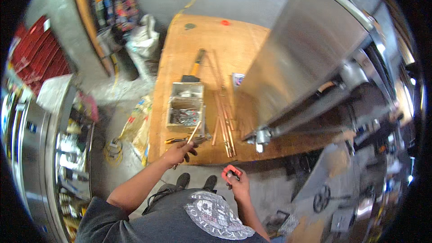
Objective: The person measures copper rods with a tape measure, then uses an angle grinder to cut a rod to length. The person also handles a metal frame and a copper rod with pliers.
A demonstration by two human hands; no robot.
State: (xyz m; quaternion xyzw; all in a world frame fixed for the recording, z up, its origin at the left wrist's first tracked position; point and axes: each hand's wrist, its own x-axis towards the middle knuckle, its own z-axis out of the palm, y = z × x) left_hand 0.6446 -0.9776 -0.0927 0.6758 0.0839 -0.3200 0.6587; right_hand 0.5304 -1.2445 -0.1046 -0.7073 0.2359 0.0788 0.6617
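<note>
My left hand (178, 154) is closed around a thin, pale rod or tube (195, 130) that slants up toward a divided box. In my right hand (241, 184), held low beyond the table's front edge, is a red C-shaped tool (228, 171) resembling a small tube cutter. Several copper tubes (225, 126) lie lengthwise on the wooden table (177, 49), to the right of the box (186, 98). One compartment is full of small metal pieces. Pliers with a yellow handle (173, 141) rest close to my left hand, partly hidden by it.
A hammer (197, 67) lies behind the box. Large stainless-steel equipment (306, 40) with a pipe fitting (262, 138) takes up the table's right side. A red ring (225, 22) sits at the far edge. Red crates (40, 54) and bags (143, 40) stand to the left.
</note>
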